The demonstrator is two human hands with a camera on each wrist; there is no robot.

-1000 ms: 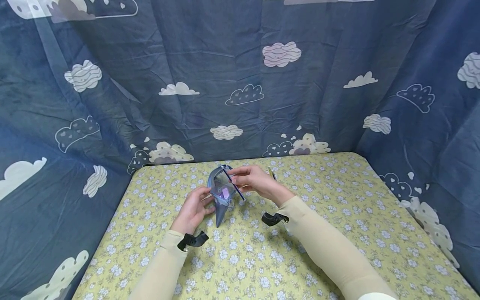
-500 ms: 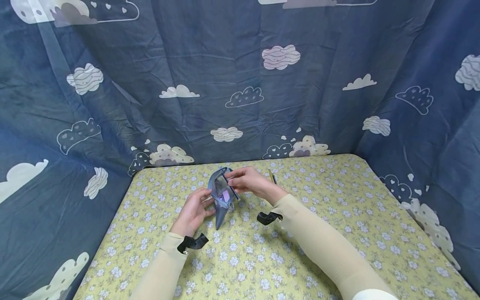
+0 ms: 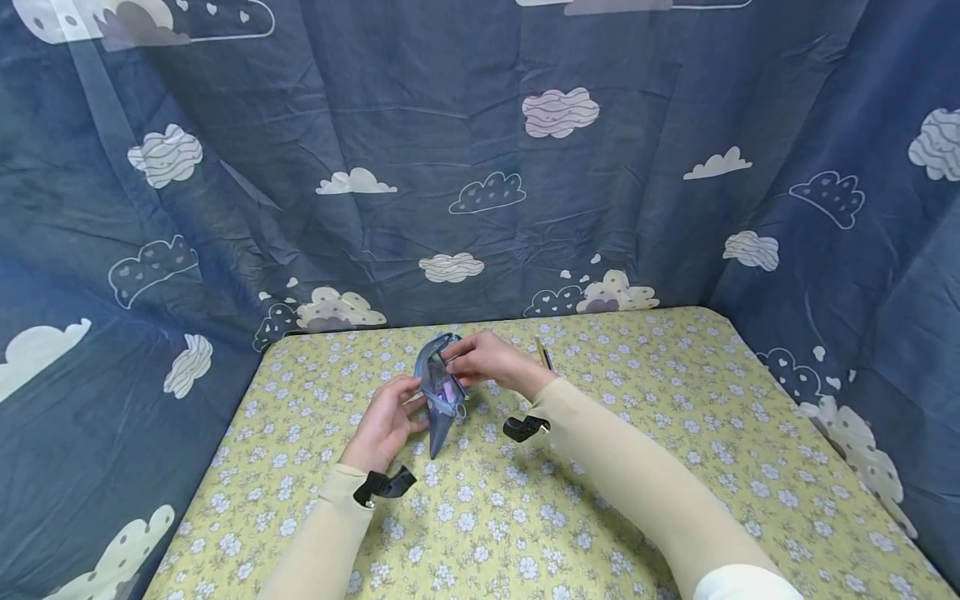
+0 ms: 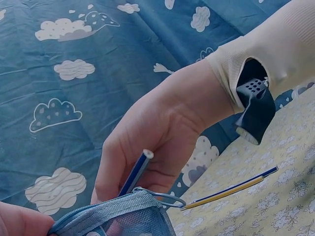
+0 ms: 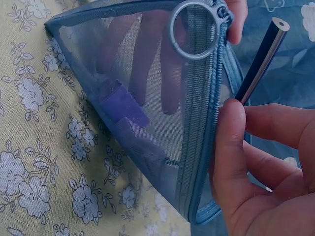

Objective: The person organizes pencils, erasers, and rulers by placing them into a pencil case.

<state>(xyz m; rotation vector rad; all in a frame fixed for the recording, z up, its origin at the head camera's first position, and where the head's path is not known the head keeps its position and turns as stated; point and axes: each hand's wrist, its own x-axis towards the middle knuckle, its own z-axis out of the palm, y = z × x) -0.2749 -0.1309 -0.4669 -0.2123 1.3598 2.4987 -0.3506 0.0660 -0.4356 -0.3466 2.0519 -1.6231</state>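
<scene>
My left hand grips a blue mesh zip pouch from its left side, holding its unzipped mouth up. Through the mesh in the right wrist view show that hand's fingers and a purple block inside. My right hand is at the mouth and pinches a blue-and-silver striped pencil between thumb and fingers. One flat end of the pencil sticks up past the zipper edge; its lower part is hidden by the fingers and the pouch. A ring pull hangs at the zipper's end.
Two pencils, one yellow and one dark blue, lie side by side on the floral tablecloth, right behind my right wrist. A blue cloud-print curtain closes off the back and both sides.
My right hand has moved left and in toward the pouch with the pencil, which lay across the mouth and now mostly disappears there. My left hand has stayed almost still.
</scene>
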